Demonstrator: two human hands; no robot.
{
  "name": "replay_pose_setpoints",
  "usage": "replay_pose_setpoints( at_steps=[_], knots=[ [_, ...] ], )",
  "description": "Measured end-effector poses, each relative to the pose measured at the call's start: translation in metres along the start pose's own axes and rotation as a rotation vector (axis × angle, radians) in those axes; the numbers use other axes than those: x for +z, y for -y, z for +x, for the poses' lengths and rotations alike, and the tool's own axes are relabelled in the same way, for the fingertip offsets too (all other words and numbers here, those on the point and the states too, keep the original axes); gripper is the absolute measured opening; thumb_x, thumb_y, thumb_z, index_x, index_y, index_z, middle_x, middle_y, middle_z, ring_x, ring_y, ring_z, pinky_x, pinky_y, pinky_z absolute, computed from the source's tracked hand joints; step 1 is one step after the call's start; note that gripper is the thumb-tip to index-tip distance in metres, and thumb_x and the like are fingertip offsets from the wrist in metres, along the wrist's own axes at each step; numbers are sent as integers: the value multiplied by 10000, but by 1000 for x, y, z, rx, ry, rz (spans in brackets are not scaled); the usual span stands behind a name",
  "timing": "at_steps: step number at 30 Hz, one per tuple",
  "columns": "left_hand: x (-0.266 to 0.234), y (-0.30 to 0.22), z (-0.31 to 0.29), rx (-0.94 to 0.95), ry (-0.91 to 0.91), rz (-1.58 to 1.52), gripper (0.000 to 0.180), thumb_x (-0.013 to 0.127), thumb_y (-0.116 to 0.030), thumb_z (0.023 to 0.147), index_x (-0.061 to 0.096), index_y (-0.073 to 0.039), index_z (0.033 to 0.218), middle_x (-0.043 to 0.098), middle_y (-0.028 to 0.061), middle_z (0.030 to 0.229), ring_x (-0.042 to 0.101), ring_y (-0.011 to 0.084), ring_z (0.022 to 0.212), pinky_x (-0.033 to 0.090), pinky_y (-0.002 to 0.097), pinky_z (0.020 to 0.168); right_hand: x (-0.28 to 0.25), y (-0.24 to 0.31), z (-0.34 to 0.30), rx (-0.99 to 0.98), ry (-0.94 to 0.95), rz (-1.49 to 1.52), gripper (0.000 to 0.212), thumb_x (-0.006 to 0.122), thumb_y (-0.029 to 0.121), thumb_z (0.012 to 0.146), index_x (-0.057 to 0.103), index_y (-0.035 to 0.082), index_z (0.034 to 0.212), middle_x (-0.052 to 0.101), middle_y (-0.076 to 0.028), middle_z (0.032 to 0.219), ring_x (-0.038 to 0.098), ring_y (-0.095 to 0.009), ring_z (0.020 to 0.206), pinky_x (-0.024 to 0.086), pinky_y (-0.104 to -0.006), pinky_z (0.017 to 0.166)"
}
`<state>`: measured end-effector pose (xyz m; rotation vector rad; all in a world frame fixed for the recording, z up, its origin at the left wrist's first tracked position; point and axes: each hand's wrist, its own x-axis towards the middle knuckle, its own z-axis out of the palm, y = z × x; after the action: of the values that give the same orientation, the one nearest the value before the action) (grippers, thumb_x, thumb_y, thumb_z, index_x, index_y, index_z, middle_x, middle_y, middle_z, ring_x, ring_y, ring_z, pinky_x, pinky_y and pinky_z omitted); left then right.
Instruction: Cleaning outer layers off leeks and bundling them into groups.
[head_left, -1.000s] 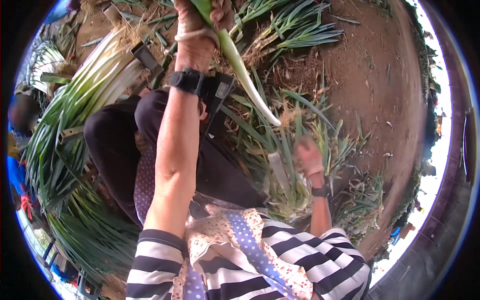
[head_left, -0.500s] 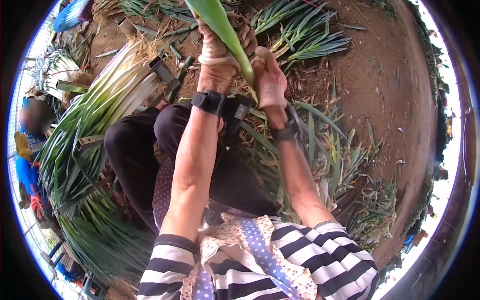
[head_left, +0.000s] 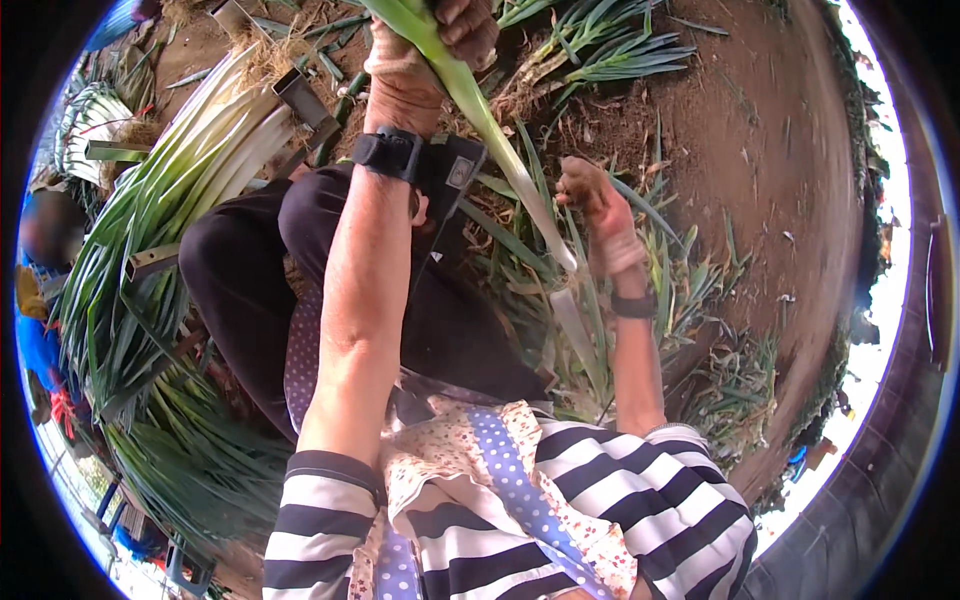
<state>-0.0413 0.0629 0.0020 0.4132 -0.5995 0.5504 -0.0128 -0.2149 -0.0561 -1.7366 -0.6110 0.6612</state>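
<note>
My left hand (head_left: 405,65) is closed round a green onion (head_left: 487,130) at the top of the view. The onion slants down to the right, its pale lower end free in the air. My right hand (head_left: 602,208) is apart from it on the right, fingers loosely curled, with nothing visible in them. Below the onion's tip is a pale, blurred strip of peel (head_left: 572,322); no fingers touch it. Both wrists wear dark bands, and a black device is strapped at the left wrist.
A big bundle of green onions (head_left: 165,205) lies across a metal frame (head_left: 300,98) on my left. More onions (head_left: 630,60) rest on the brown soil ahead. Stripped leaves (head_left: 690,285) pile up at the right. Another person in blue (head_left: 40,345) is at the far left.
My right hand has moved down and right, away from the onion. The pale stem is now bared, and a strip of peel has appeared below it. My left hand has shifted slightly left.
</note>
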Motion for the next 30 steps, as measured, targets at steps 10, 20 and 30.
replay_pose_setpoints(
  at_steps=[10,20,30],
  knots=[
    [7,-4,3,-70,-578,119,368,481,-433,855,479,-98,701,425,13,580,419,150,510,350,269,414,-28,-139,-148,492,142,-1260,256,439,376,861,532,148,929,623,-125,708,600,-338,655,460,-455,589],
    [30,-26,5,13,-530,77,390,516,-493,830,484,-114,743,424,25,536,404,153,466,340,273,411,-53,-15,-122,314,-191,-789,470,567,365,806,515,91,1185,555,-171,1105,546,-326,985,447,-400,816],
    [40,-124,-10,358,-522,478,554,474,-590,810,523,-77,1012,514,48,731,481,194,654,433,309,600,48,40,-6,-444,-176,-689,383,646,190,705,598,123,1079,595,-49,913,572,-245,792,459,-370,664]
  ],
)
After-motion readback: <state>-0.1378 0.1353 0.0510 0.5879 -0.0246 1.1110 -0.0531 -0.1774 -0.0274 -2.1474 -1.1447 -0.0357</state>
